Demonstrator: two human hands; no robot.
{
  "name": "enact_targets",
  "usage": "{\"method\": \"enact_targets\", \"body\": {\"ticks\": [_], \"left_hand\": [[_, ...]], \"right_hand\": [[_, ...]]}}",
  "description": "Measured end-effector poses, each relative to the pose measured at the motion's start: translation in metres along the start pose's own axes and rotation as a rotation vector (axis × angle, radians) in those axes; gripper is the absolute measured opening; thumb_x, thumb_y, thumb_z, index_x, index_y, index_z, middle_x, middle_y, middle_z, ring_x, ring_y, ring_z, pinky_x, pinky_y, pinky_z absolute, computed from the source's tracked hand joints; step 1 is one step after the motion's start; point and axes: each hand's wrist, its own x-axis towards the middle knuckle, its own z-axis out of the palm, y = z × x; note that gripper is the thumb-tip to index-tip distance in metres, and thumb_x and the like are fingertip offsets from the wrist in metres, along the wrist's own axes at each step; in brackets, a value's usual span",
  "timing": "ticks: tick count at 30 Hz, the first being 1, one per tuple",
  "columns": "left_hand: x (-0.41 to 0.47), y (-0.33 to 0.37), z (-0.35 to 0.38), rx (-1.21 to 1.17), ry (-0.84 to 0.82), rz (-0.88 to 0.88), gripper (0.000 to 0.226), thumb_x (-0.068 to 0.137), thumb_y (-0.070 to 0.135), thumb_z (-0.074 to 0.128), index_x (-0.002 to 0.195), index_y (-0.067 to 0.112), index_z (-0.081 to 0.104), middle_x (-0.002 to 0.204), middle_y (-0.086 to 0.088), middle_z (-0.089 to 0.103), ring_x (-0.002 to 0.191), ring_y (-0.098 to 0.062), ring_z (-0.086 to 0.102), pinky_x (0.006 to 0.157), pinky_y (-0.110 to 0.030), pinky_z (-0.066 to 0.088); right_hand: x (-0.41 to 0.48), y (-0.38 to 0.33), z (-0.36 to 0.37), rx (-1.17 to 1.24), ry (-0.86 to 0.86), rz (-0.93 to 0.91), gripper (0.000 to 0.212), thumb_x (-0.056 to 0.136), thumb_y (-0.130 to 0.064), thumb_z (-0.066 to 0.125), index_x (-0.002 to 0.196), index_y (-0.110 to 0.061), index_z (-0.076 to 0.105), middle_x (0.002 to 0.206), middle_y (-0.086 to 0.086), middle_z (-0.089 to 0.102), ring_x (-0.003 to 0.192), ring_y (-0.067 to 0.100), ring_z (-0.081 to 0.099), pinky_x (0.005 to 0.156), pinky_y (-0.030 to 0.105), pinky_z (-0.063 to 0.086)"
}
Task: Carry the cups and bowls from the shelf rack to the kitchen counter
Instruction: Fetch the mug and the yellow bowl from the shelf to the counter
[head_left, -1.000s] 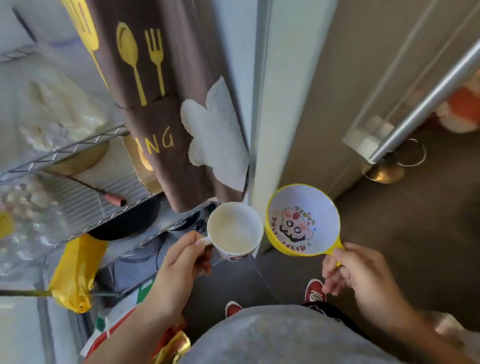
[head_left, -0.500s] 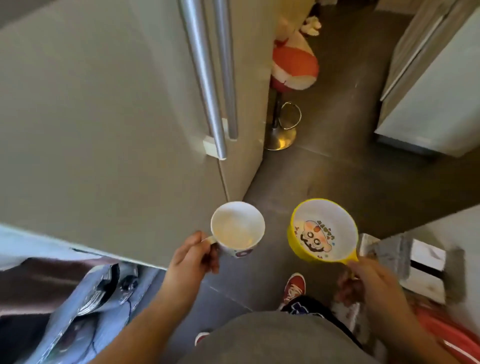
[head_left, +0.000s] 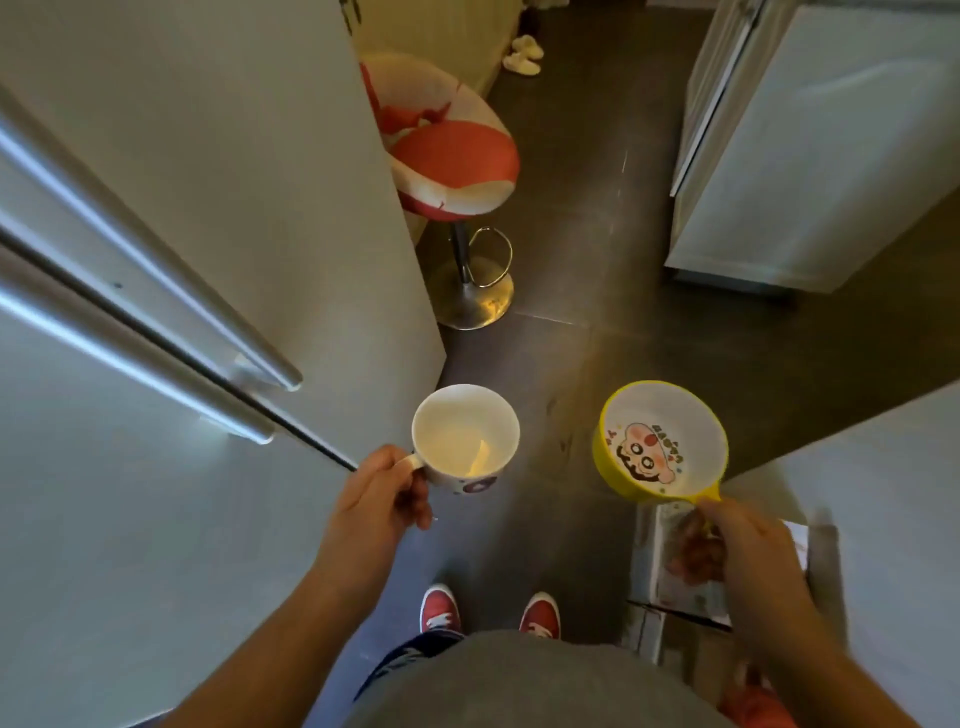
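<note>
In the head view, a white cup (head_left: 466, 435) is held by its handle in the left hand (head_left: 382, 491), the fingers (head_left: 415, 506) closed around the handle and the cup kept upright with its mouth up. Nothing is seen inside it. A yellow bowl (head_left: 661, 447) with a cartoon face printed inside is held by its short handle in the right hand (head_left: 737, 545), the fingers (head_left: 693, 551) pinched shut on that handle; the bowl is tipped a little towards the camera and holds nothing. Both vessels are carried in the air above the dark floor (head_left: 587, 249), apart from each other, ahead of the red shoes (head_left: 440, 608). A pale worktop (head_left: 883, 493) edge lies at the right, just beside the right hand, so the bowl is judged the nearer thing to be set down. A fridge door (head_left: 218, 208) stands at the left and a red stool (head_left: 452, 171) ahead.
</note>
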Motion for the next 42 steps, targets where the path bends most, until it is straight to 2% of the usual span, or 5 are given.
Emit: {"method": "enact_targets", "body": {"ticks": [6,11,19,29,42], "left_hand": [[0.061,0.009,0.010,0.090,0.022,-0.041,0.028,0.082,0.040,0.047,0.061,0.023,0.054,0.062,-0.008,0.055,0.062,-0.026,0.050,0.063,-0.043,0.042],[0.152,0.021,0.033,0.077,-0.015,-0.040,0.030,0.093,0.022,0.049,0.064,0.028,0.055,0.053,0.010,0.053,0.048,-0.008,0.049,0.046,-0.021,0.043],[0.315,0.083,0.114,0.111,-0.234,-0.003,0.037,0.103,0.006,0.035,0.070,0.012,0.053,0.052,0.008,0.062,0.049,-0.006,0.059,0.048,-0.015,0.048],[0.454,0.136,0.297,0.085,-0.535,-0.031,0.052,0.101,0.009,0.038,0.058,0.027,0.061,0.053,0.007,0.059,0.049,-0.007,0.055,0.048,-0.017,0.048],[0.575,0.192,0.516,0.291,-0.617,0.051,0.042,0.101,0.011,0.040,0.064,0.018,0.059,0.057,-0.001,0.060,0.053,-0.013,0.056,0.049,-0.020,0.050]], "right_hand": [[0.073,-0.047,0.013,0.016,0.016,-0.079,0.037,0.098,-0.028,0.046,0.079,0.000,0.063,0.069,0.020,0.065,0.050,0.020,0.065,0.055,0.035,0.052],[0.144,-0.091,0.029,0.040,0.033,-0.105,0.036,0.096,-0.025,0.047,0.082,0.005,0.062,0.069,0.025,0.064,0.047,0.019,0.065,0.045,0.027,0.049],[0.231,-0.152,0.018,0.113,0.189,-0.026,0.038,0.094,-0.022,0.051,0.069,0.004,0.060,0.057,0.019,0.062,0.040,0.020,0.062,0.036,0.025,0.047],[0.304,-0.151,-0.065,0.269,0.474,0.081,0.037,0.095,-0.017,0.049,0.066,0.000,0.063,0.057,0.019,0.065,0.049,0.036,0.064,0.051,0.037,0.053],[0.449,-0.194,-0.186,0.486,0.603,0.197,0.034,0.095,-0.017,0.048,0.065,-0.005,0.060,0.049,0.009,0.063,0.039,0.023,0.061,0.047,0.034,0.049]]}}
